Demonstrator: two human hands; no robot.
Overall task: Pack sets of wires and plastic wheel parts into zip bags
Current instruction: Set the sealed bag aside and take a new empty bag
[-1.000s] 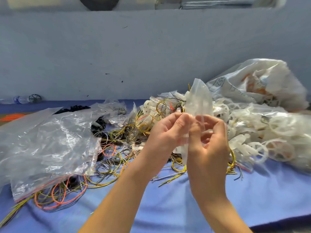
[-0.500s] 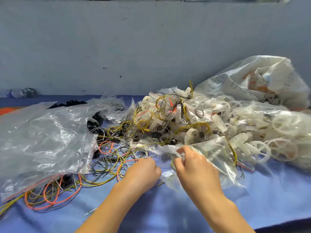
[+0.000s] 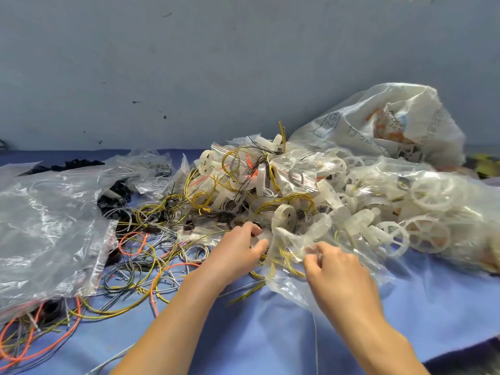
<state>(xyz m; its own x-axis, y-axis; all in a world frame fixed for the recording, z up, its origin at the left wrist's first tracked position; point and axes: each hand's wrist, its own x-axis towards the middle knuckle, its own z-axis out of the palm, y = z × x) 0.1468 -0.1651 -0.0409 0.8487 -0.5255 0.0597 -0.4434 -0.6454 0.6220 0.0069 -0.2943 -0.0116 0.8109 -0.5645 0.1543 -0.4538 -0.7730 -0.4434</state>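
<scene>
Clear plastic crumpled under the right hand (image 3: 334, 269), whose fingertips pinched a zip bag (image 3: 290, 269) at the near edge of the heap. The left hand (image 3: 238, 250) curled toward the bag's mouth; whether it gripped anything could not be told. Many filled bags (image 3: 270, 180) lay piled behind, yet loose wires (image 3: 135, 263) and white wheel parts (image 3: 392, 236) lay unpacked on either side — the job looked perhaps midway.

Two bare forearms reach forward. The left hand (image 3: 238, 253) curls its fingers downward; the right hand (image 3: 335, 269) pinches a clear zip bag (image 3: 289, 239).
</scene>
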